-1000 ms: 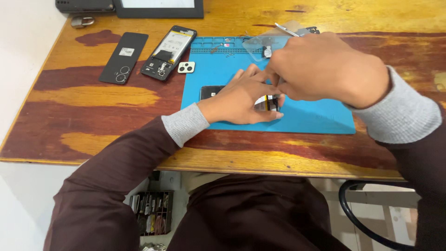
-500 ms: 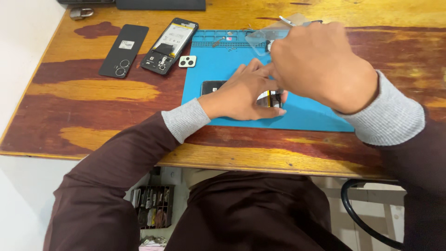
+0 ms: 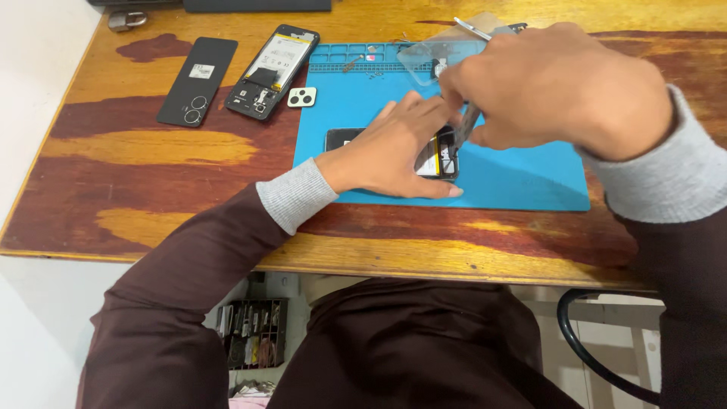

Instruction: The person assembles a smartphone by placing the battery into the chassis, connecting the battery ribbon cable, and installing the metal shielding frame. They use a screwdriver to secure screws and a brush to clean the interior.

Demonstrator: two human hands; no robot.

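Observation:
An opened phone [image 3: 435, 155] lies on the blue work mat [image 3: 515, 178], its insides up. My left hand [image 3: 394, 148] lies flat over it and presses it down. My right hand [image 3: 553, 87] hovers just above the phone's right end, fingers pinched on a thin metal tool [image 3: 463, 125] that points down at the phone. The phone's left end [image 3: 341, 138] peeks out beside my left wrist. Most of the phone is hidden under my hands.
A second opened phone [image 3: 271, 70] and a black back cover [image 3: 197, 79] lie at the far left of the wooden table [image 3: 151, 167]. A small white camera trim piece [image 3: 301, 96] sits by the mat's corner. A clear plastic tray [image 3: 432, 54] and tweezers [image 3: 473, 29] rest behind.
My hands stay on the phone with only slight shifts. The right hand has tipped a little lower over the phone's right end. The view has drifted slightly.

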